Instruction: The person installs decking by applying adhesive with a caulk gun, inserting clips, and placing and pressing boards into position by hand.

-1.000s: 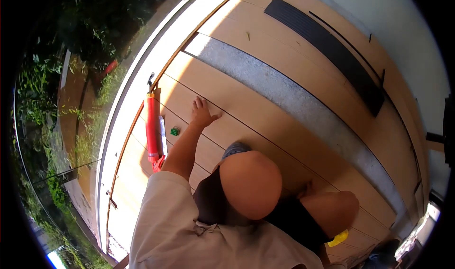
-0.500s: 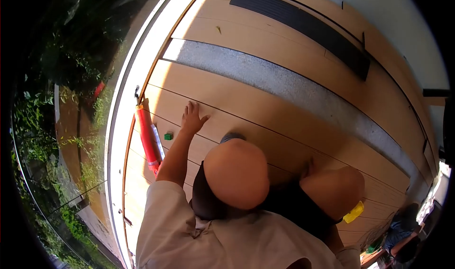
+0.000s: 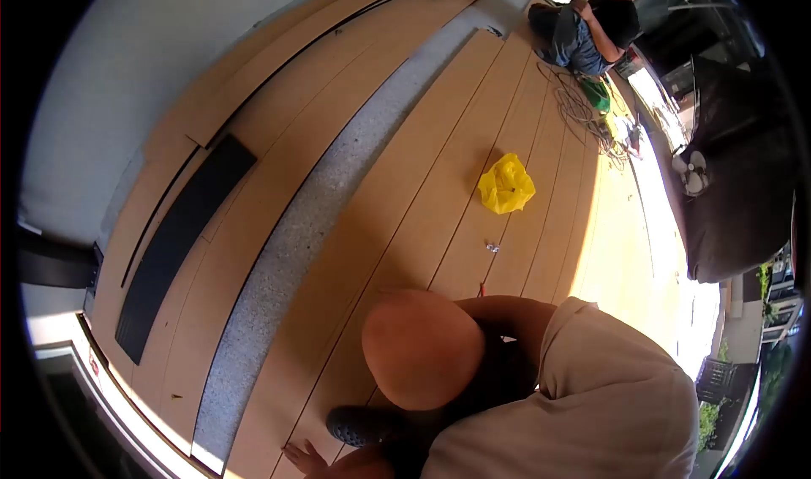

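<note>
My left hand (image 3: 306,459) lies on the brown deck planks (image 3: 363,242) at the lower edge of the head view, its fingers stretched out, open and holding nothing visible. Close by is a dark shoe (image 3: 359,427). My right forearm (image 3: 511,317) reaches in behind my bare knee (image 3: 422,348), which hides the right hand and whatever it may touch. Just beyond that forearm a small red tip (image 3: 482,290) shows. Farther out on the planks are a small shiny piece (image 3: 492,247) and a crumpled yellow plastic bag (image 3: 507,183).
A gap between the boards bares a grey concrete strip (image 3: 296,234). Left of it lies a dark grooved board (image 3: 182,255). At the upper right a person (image 3: 596,27) sits near tangled cords (image 3: 583,107) and a green tool (image 3: 596,93). A dark cover (image 3: 735,192) stands at right.
My view has swung right, bringing the yellow bag and the other person into fuller sight. The red tube and small green block have left view. My left hand still rests on the planks.
</note>
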`<state>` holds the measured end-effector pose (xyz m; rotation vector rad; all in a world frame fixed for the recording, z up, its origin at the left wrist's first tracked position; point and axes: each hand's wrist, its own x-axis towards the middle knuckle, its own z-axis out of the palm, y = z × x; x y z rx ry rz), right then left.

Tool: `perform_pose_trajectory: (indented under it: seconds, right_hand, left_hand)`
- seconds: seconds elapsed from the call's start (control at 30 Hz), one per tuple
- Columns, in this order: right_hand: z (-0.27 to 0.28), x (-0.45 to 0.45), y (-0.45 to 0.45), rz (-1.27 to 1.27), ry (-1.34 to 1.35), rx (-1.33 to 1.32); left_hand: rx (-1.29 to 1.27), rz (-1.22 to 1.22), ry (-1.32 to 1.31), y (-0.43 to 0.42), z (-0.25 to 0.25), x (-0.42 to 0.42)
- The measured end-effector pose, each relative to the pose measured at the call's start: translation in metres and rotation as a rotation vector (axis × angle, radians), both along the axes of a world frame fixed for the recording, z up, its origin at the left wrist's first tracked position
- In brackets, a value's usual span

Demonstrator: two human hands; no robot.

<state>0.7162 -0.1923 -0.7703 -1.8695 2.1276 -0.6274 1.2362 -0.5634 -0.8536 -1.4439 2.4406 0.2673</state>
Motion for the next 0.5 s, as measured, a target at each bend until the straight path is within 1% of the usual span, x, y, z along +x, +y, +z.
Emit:
perform_pose_trajectory:
  seconds: [0.03, 0.07, 0.1, 0.13, 0.23, 0.3, 0.37, 0.43, 0.5]
  right_hand:
    - [-0.002, 0.000, -0.005, 0.000, 0.019, -0.009]
    - [-0.005, -0.003, -0.006, -0.005, 0.028, -0.013]
    - [-0.007, -0.005, -0.007, 0.001, 0.033, -0.015]
    - [-0.009, -0.006, -0.011, -0.003, 0.040, -0.019]
    - [-0.012, -0.013, -0.017, -0.005, 0.045, -0.028]
    - [-0.012, -0.011, -0.018, 0.003, 0.050, -0.026]
    - [-0.013, -0.012, -0.019, -0.004, 0.051, -0.025]
    - [-0.014, -0.014, -0.019, -0.002, 0.049, -0.020]
    - [-0.015, -0.014, -0.019, -0.007, 0.049, -0.018]
  left_hand:
    - [0.042, 0.062, 0.019, -0.019, -0.029, 0.010]
    - [0.108, 0.011, 0.110, -0.016, 0.002, -0.013]
    - [0.180, -0.038, 0.199, -0.006, 0.071, -0.070]
    - [0.202, -0.005, 0.319, -0.009, 0.098, -0.104]
    - [0.463, 0.051, 0.623, -0.012, 0.242, -0.236]
    - [0.677, -0.005, 0.885, -0.029, 0.292, -0.289]
    - [0.697, -0.227, 0.987, -0.031, 0.361, -0.337]
    - [0.677, -0.518, 1.103, -0.022, 0.431, -0.375]
    - [0.642, -0.845, 1.206, -0.018, 0.489, -0.397]
